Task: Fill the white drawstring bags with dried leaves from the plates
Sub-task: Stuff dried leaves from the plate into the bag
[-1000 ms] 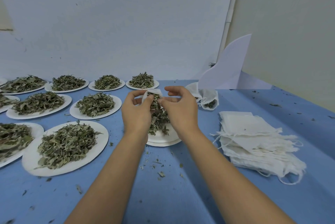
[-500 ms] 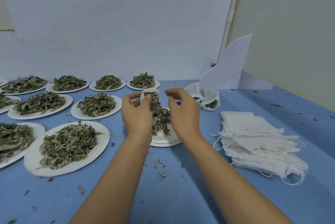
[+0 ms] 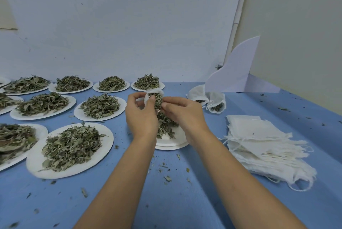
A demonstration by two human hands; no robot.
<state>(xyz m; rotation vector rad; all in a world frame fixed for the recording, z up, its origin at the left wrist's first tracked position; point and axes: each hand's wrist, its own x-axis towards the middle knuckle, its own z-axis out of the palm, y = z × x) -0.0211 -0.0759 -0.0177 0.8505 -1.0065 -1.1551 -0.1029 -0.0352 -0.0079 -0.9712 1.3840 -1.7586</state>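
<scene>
Pinching the bag (image 3: 154,92) (mouth up), left hand (image 3: 141,115); right hand (image 3: 185,115) pinches leaves (image 3: 158,101) beside it.

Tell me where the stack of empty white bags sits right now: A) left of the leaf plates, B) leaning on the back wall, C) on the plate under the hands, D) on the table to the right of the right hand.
D: the stack of empty bags lies flat on the blue table, to the right of the right hand and apart from it.
</scene>
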